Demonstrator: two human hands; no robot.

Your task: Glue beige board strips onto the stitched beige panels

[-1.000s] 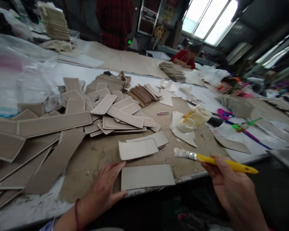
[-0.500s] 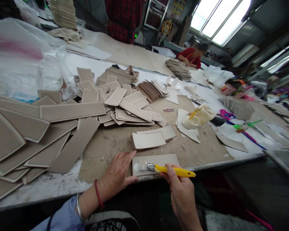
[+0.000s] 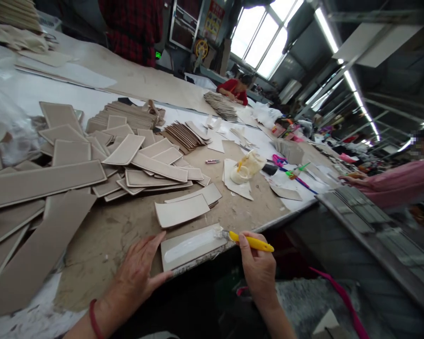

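My right hand point(image 3: 257, 263) grips the yellow handle of a paintbrush point(image 3: 255, 242). The bristles touch the right end of a flat beige rectangular panel point(image 3: 194, 246) at the table's front edge. A long wet white streak, like glue, runs across that panel. Spread out, my left hand point(image 3: 136, 266) rests at the panel's left end, thumb along the near corner and fingertips at the far corner. Just beyond lies a small stack of similar panels point(image 3: 182, 212), slightly curved. A cup smeared with cream-coloured paste point(image 3: 240, 174) stands on a piece of white card point(image 3: 231, 181).
Many loose bordered panels point(image 3: 159, 165) are heaped at left and centre, with neat stacks point(image 3: 183, 136) behind. Clear plastic point(image 3: 7, 108) lies far left. A person in red point(image 3: 233, 89) sits across the table; another in pink point(image 3: 403, 181) is at right, by a metal-edged bench point(image 3: 367, 245).
The brush has moved from the panel's left part to its right end, and the white streak is now longer. My view has swung to the right.
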